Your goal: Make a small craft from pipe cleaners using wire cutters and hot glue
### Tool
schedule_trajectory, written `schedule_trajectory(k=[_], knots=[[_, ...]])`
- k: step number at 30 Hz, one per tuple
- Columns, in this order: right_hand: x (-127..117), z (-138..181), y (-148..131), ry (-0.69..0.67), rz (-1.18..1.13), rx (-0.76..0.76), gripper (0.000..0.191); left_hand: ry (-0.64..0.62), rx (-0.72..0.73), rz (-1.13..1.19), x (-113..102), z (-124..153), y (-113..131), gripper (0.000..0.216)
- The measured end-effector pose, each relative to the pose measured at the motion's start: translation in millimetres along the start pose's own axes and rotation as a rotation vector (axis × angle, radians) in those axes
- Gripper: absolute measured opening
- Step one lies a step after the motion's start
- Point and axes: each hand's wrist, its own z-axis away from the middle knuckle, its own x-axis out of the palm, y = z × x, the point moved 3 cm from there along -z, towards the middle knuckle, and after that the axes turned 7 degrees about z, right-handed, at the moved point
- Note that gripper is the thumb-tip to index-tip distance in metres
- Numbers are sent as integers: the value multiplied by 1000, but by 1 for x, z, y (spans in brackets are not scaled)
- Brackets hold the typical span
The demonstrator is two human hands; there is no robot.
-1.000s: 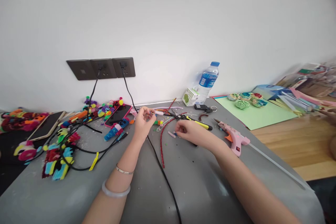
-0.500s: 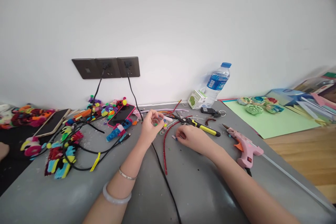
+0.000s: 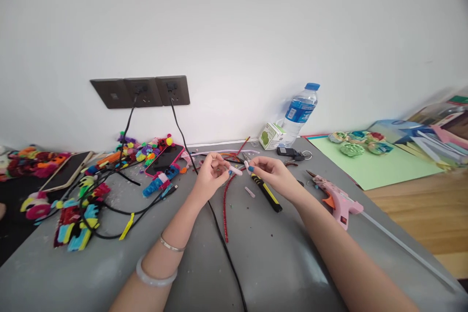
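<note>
My left hand pinches a short, pale pink piece of pipe cleaner between thumb and fingertips. Close on its right, my right hand grips a second small pale pink piece. The two pieces are near each other above the table. A third pale pink piece lies on the tabletop just below my hands. Pliers with black and yellow handles rest partly hidden under my right hand. A long red pipe cleaner curves across the table below my left hand.
A pink glue gun lies to the right, near green paper. Behind my hands stand a leaning water bottle and a small box. Left are a phone, fuzzy crafts and black cables.
My right hand has risen from the tabletop toward my left hand, bringing a small pale piece with it. The pliers' handles now point more toward me. The view has shifted slightly.
</note>
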Motion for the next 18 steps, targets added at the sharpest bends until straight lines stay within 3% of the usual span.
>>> schedule_trajectory(k=[18], knots=[[5,0,7,-91,1,-22,28,-126,-30,-49,4,3,-3,29]])
